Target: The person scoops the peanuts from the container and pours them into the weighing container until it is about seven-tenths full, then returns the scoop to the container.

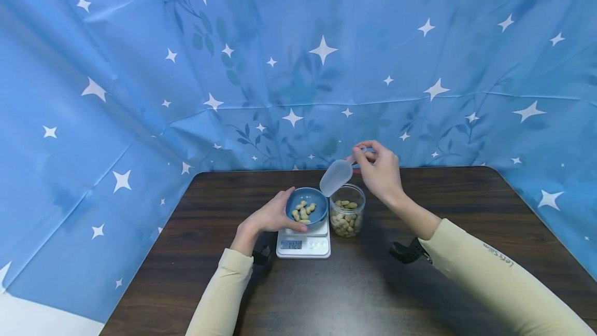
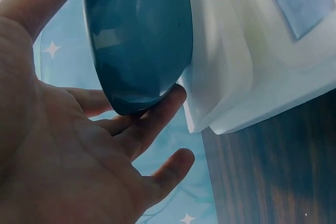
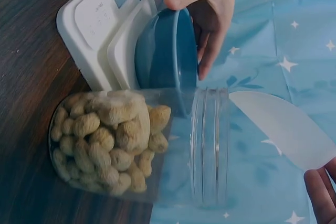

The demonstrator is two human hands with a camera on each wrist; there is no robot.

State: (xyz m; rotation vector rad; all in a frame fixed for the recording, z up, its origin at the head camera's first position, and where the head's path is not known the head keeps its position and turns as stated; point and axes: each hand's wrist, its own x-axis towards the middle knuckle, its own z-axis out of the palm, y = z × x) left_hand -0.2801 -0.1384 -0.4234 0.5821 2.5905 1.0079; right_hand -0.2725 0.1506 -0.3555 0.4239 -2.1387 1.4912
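A blue bowl (image 1: 320,211) with several peanuts (image 1: 304,210) in it sits on a white kitchen scale (image 1: 303,251). My left hand (image 1: 272,212) holds the bowl from the left, thumb at the near rim and fingers round the far side. The left wrist view shows the fingertips against the bowl's outer wall (image 2: 139,40). My right hand (image 1: 380,170) pinches the handle of a translucent white scoop (image 1: 337,176). Its tip points down to the left, above the gap between the bowl and an open clear jar (image 3: 210,145) of unshelled peanuts (image 3: 105,150).
The jar stands close to the scale's right side on the dark wooden table (image 1: 364,294). Digits show on the scale's display (image 1: 291,245). Behind the table hangs a blue curtain (image 1: 261,66) with white stars. A black strap (image 1: 410,251) hangs below the right sleeve.
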